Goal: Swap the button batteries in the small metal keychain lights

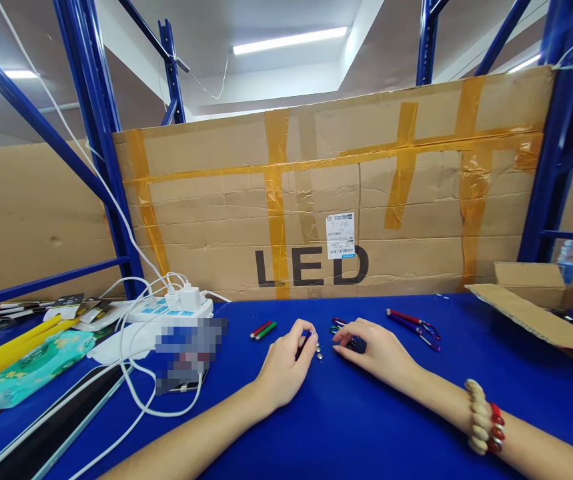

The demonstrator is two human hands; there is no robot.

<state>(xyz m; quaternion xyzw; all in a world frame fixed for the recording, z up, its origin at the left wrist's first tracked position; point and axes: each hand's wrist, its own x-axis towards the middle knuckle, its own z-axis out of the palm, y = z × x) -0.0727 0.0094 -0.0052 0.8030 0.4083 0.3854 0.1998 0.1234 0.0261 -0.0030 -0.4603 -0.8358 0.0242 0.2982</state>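
My left hand (286,363) rests on the blue table (346,427), its fingers pinched round a small dark pen-like item (304,343). Beside its fingertips lies a short row of small silver button cells (319,351). My right hand (373,350) lies just right of them, fingers curled and pinched over a small dark object that I cannot name. A beaded bracelet (481,419) sits on that wrist. A red and a green small pen light (263,330) lie together behind my left hand. Red and purple ones with clips (413,325) lie behind my right hand.
A taped cardboard sheet marked LED (326,200) walls off the back of the table. A white power strip (171,308) with plugs and loose cables sits at the left, beside yellow and teal packets (21,363). An open cardboard box (541,310) stands at the right, between blue rack posts.
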